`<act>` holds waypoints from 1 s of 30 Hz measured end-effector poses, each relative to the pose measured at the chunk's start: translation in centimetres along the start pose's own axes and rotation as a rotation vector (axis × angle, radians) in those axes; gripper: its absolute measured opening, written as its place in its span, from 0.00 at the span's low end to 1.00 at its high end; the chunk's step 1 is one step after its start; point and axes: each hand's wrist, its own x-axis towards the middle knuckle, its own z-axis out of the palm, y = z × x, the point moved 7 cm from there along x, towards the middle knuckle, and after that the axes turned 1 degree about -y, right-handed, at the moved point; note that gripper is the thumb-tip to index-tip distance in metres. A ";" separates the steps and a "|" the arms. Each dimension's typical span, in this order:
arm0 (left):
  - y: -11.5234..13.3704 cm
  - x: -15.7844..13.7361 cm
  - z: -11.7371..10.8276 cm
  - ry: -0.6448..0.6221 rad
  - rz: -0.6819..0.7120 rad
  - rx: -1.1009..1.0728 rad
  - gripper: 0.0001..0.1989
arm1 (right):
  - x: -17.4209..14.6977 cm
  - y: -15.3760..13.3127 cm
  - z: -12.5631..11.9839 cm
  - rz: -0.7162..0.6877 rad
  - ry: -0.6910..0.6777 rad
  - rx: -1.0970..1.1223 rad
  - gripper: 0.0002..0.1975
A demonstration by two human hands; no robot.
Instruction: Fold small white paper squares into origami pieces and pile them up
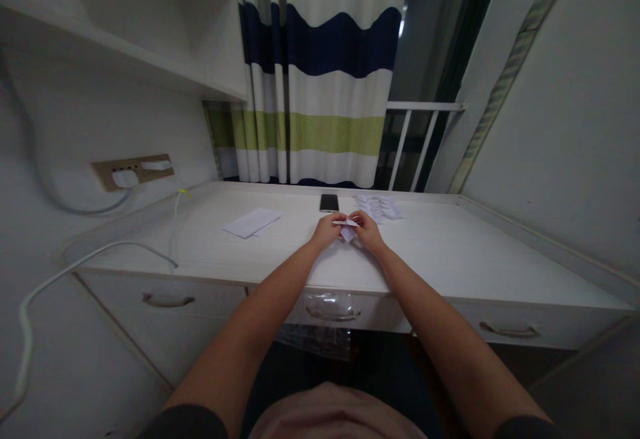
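Observation:
Both my hands are together over the middle of the white desk, holding one small piece of folded white paper [348, 232]. My left hand [328, 229] grips its left side, and my right hand [368, 231] grips its right side. The paper has creased, pointed flaps, one hanging below my fingers. Just beyond my right hand lies a group of folded white paper pieces [381, 207]. A black phone [329, 203] rests on the desk behind my left hand. Farther left lies a small stack of flat white paper sheets [253, 222].
The white desk [425, 259] has drawers along its front; clear plastic hangs around the middle drawer handle [333, 311]. A white cable [115, 246] runs over the left edge. A wall socket [133, 172] holds plugs. A striped curtain [340, 92] hangs at the back.

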 end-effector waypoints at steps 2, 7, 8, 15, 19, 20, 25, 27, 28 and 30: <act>0.0 0.1 -0.3 0.039 0.014 0.052 0.13 | 0.0 0.0 -0.1 -0.006 0.007 -0.016 0.09; -0.5 0.1 -0.2 0.034 -0.012 0.102 0.13 | -0.2 -0.2 -0.6 -0.007 0.057 -0.050 0.09; -0.5 0.1 -0.3 0.033 -0.017 0.110 0.13 | -0.2 -0.2 -0.7 -0.004 0.061 -0.049 0.09; 0.2 0.0 -0.4 0.057 0.020 0.103 0.15 | -0.3 0.0 0.0 0.038 0.002 -0.023 0.09; 0.3 -0.1 -0.4 0.053 -0.016 0.062 0.15 | -0.2 0.2 0.0 0.022 -0.005 -0.035 0.10; 0.3 -0.1 -0.3 0.047 -0.026 0.050 0.15 | -0.2 0.2 0.0 0.017 0.002 -0.039 0.10; 0.4 -0.1 -0.3 0.044 -0.062 0.020 0.17 | -0.2 0.1 -0.2 0.011 0.016 -0.032 0.11; 0.4 -0.1 -0.4 0.062 -0.067 0.020 0.17 | -0.2 0.0 0.0 0.012 0.005 -0.029 0.11; 0.4 -0.1 -0.5 0.069 -0.069 0.022 0.17 | -0.2 0.0 0.0 0.012 -0.001 -0.030 0.11; 0.4 -0.1 -0.6 0.079 -0.068 0.032 0.17 | -0.3 -0.2 0.1 0.012 -0.009 -0.034 0.11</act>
